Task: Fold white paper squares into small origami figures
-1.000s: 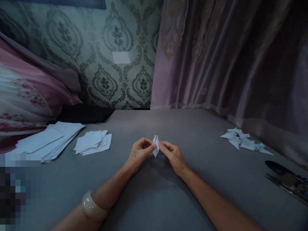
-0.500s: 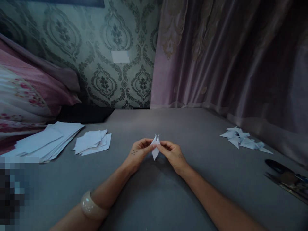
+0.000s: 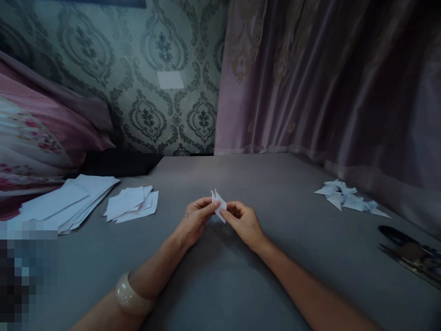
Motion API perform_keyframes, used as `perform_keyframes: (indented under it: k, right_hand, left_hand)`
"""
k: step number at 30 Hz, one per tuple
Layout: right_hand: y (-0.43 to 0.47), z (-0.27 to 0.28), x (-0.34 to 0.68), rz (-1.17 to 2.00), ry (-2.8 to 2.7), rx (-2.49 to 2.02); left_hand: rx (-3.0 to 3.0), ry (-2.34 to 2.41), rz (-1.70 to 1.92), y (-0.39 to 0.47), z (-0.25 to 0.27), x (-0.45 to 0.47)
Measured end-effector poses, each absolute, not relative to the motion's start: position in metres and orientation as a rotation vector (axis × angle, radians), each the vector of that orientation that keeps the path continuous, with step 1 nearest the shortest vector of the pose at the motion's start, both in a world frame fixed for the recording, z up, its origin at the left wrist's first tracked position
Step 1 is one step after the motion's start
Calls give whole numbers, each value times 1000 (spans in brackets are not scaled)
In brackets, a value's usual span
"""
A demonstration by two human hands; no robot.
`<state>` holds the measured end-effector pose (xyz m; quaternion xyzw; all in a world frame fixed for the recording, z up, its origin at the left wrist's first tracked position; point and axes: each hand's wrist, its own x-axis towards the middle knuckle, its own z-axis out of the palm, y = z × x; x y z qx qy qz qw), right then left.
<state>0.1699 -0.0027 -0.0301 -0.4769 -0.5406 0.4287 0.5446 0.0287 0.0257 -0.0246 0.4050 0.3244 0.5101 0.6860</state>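
A small white folded paper (image 3: 220,209) with two narrow points at its top is held up over the grey surface, tilted to the left. My left hand (image 3: 198,216) pinches it, thumb across its front near the left side. On the other side, my right hand (image 3: 244,223) grips its lower right edge between thumb and fingers. Both hands are closed on the same paper; the fingers behind it are partly hidden. A wide pale bangle (image 3: 132,294) sits on my left forearm.
Left of my hands lie a small pile of white paper pieces (image 3: 132,204) and a stack of larger sheets (image 3: 69,202). To the right are several folded paper shapes (image 3: 351,197) and a dark long object (image 3: 399,236). A curtain (image 3: 275,92) hangs behind the grey surface (image 3: 223,285).
The folded paper has tipped, its points swinging to the left. My left thumb has shifted up its front, and my right fingers have moved onto its lower right edge.
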Motion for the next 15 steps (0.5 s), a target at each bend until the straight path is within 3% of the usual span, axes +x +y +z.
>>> perform_keyframes:
  k: [5,15]
  right_hand:
    - [-3,-29,171,959,-1319,-1156]
    - [-12,-27,165,492,-1431,-1214]
  left_hand:
    - [833,709,1171,26,-23,29]
    - [901,730,1066,25,-26,29]
